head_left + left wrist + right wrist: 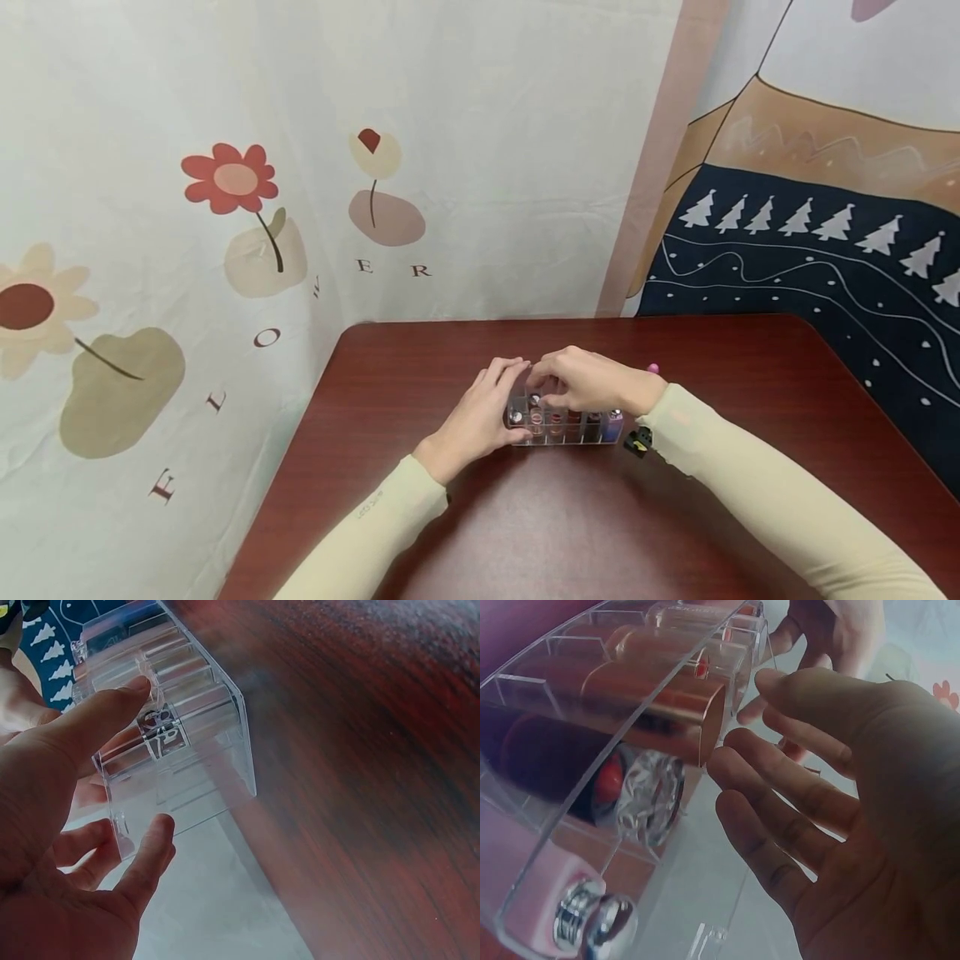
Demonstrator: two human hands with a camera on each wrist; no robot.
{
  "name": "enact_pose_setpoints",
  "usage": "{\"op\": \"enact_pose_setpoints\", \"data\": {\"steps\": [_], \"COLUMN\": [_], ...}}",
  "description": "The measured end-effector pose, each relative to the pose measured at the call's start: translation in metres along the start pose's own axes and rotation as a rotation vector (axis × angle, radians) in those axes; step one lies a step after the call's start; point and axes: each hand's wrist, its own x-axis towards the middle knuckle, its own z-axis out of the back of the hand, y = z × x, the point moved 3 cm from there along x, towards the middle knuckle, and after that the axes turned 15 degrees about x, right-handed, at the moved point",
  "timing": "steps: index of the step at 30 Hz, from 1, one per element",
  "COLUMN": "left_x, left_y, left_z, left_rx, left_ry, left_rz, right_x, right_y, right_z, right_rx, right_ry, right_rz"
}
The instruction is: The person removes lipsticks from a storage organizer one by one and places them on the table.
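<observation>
A clear plastic lipstick organizer (567, 442) stands on the table with lipsticks and other cosmetic tubes in its compartments. My left hand (480, 410) grips its left end, thumb (120, 705) along the front and the other fingers round the side and back. Over the organizer's top reaches my right hand (588, 382), its fingers (757, 825) loosely bent close to the tube tops; no thing shows between them. A copper-coloured lipstick (656, 701), a dark tube with a faceted clear cap (652, 796) and a pink bottle (547, 892) with a silver knob stand in the right wrist view.
The reddish-brown table (510, 517) extends on all sides of the organizer. A small pink object (654, 368) shows behind my right wrist, mostly hidden. Printed cloth (487, 150) hangs beyond the table's back edge. A black device (638, 441) sits at my right cuff.
</observation>
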Motion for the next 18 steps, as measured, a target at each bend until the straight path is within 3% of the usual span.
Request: {"op": "enact_pose_setpoints", "data": {"steps": [18], "left_x": [0.0003], "left_y": [-0.0011], "left_z": [0.0002], "left_rx": [0.01], "left_ry": [-0.013], "left_rz": [0.002], "right_x": [0.0092], "right_y": [0.0006], "right_z": [-0.0056], "right_rx": [-0.01], "right_ry": [0.018], "right_rz": [0.015]}}
